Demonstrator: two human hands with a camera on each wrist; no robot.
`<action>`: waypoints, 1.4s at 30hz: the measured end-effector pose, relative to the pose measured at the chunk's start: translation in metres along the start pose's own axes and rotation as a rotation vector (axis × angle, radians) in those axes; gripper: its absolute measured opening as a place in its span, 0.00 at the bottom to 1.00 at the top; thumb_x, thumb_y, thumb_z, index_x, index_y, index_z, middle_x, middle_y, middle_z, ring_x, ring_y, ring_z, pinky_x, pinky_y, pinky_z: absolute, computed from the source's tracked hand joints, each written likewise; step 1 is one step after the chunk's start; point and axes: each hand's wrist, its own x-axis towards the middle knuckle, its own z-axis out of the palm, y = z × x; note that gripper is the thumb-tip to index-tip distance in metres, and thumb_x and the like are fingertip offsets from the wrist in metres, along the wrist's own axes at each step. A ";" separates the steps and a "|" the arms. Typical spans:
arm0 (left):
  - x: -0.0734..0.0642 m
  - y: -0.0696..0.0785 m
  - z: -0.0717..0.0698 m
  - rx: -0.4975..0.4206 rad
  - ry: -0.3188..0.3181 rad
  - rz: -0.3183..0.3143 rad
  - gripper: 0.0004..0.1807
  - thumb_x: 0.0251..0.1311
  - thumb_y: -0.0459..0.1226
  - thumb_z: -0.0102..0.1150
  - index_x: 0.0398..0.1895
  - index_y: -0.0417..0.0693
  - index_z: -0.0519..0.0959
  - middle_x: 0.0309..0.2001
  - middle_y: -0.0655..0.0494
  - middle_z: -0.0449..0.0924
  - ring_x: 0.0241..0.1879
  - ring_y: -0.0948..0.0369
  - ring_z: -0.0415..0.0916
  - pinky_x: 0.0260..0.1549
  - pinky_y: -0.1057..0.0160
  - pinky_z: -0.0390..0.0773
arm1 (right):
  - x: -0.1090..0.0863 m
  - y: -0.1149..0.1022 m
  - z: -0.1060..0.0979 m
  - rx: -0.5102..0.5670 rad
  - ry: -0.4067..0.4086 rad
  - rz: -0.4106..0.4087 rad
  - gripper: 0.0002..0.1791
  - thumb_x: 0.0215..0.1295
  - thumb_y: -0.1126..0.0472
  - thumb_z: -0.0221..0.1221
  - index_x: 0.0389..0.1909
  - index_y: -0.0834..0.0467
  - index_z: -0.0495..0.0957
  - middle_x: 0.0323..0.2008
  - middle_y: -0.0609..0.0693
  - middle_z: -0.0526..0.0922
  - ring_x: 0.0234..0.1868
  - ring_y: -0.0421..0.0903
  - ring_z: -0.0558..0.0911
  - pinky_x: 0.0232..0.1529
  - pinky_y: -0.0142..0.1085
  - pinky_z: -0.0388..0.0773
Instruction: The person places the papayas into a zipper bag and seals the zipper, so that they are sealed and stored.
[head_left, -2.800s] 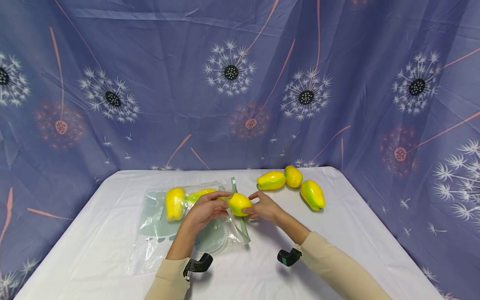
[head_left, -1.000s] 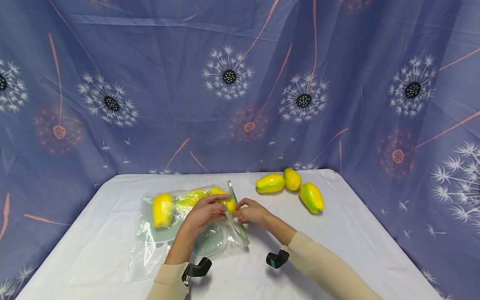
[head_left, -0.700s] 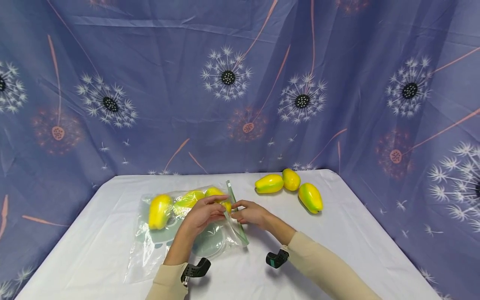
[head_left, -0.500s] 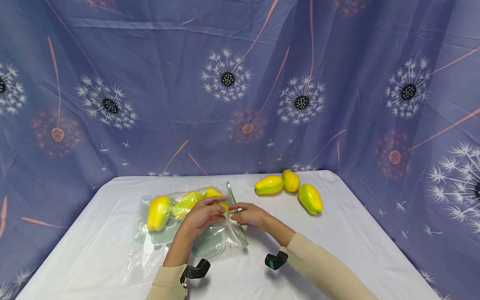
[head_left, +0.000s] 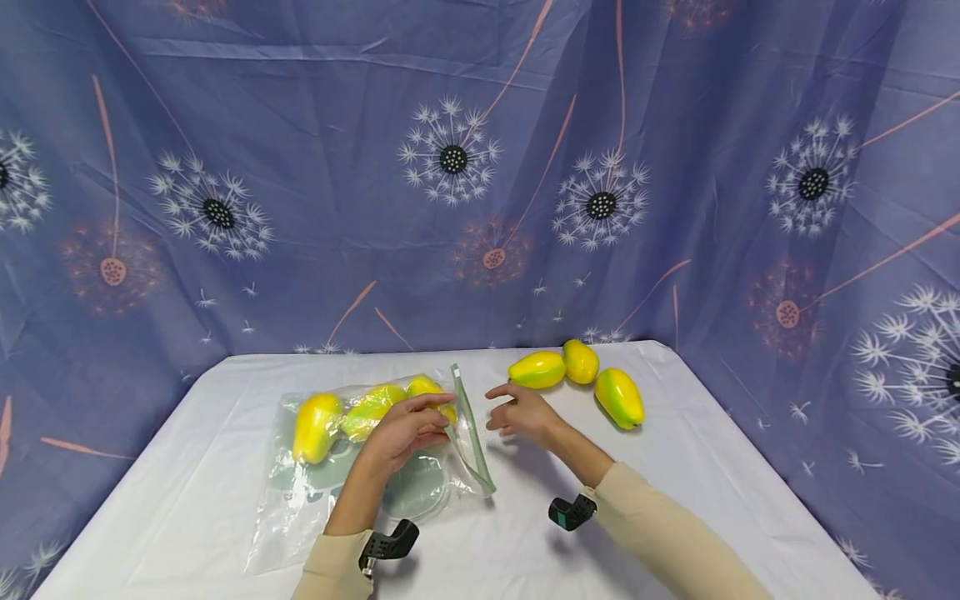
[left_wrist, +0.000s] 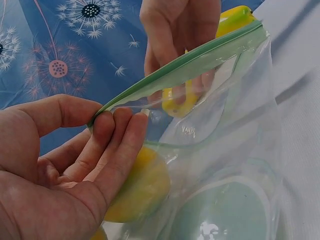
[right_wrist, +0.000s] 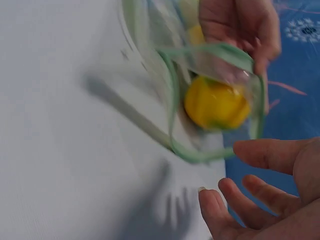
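Observation:
A clear zip bag [head_left: 288, 529] with a green zip edge lies on the table, its mouth toward the right. Inside are yellow-green papayas: one at the left [head_left: 317, 427], another in the middle [head_left: 365, 417], and a third papaya [right_wrist: 215, 102] just within the mouth, partly behind the left hand. My left hand [head_left: 408, 429] pinches the bag's zip rim between thumb and fingers, as the left wrist view shows, and the mouth gapes. My right hand [head_left: 525, 412] holds nothing; its fingers are spread and loosely bent, just right of the bag's mouth.
Three loose papayas lie at the back right: one lengthwise [head_left: 537, 369], a second one touching it [head_left: 581, 362], and a third papaya [head_left: 619, 398] nearer. A white cloth covers the table [head_left: 675, 492]. A blue dandelion-print curtain [head_left: 337, 208] hangs behind and at the sides.
The third papaya has gone from the right fingers into the bag, and the bagged papayas have shifted left. My right hand has let go and drawn back right; the left keeps its hold.

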 end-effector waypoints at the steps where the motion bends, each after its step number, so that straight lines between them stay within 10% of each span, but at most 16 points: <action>1: 0.000 0.000 0.000 -0.001 -0.002 0.002 0.28 0.66 0.27 0.55 0.69 0.29 0.68 0.45 0.47 0.81 0.34 0.61 0.81 0.43 0.63 0.86 | -0.001 0.000 -0.005 -0.003 0.012 0.002 0.32 0.55 0.69 0.68 0.63 0.62 0.76 0.51 0.65 0.83 0.40 0.46 0.86 0.47 0.44 0.86; 9: -0.001 -0.002 -0.002 -0.017 -0.015 0.013 0.29 0.65 0.27 0.56 0.70 0.28 0.68 0.51 0.44 0.80 0.34 0.61 0.81 0.43 0.63 0.86 | -0.009 0.001 -0.039 -0.145 0.083 -0.026 0.37 0.51 0.64 0.74 0.65 0.59 0.76 0.46 0.60 0.85 0.41 0.48 0.84 0.45 0.44 0.85; 17: -0.002 -0.003 -0.004 -0.028 -0.022 0.019 0.30 0.64 0.26 0.56 0.70 0.27 0.67 0.32 0.55 0.80 0.32 0.60 0.81 0.41 0.62 0.87 | -0.019 -0.002 -0.076 -0.422 0.154 -0.099 0.45 0.52 0.55 0.75 0.71 0.56 0.69 0.60 0.65 0.79 0.59 0.59 0.78 0.49 0.46 0.83; 42: 0.001 -0.001 -0.004 -0.024 -0.043 0.012 0.30 0.64 0.26 0.56 0.70 0.28 0.67 0.40 0.51 0.79 0.32 0.61 0.81 0.43 0.61 0.86 | -0.047 0.050 -0.177 -0.509 0.417 0.001 0.54 0.58 0.45 0.71 0.79 0.55 0.53 0.72 0.71 0.63 0.68 0.72 0.66 0.57 0.65 0.73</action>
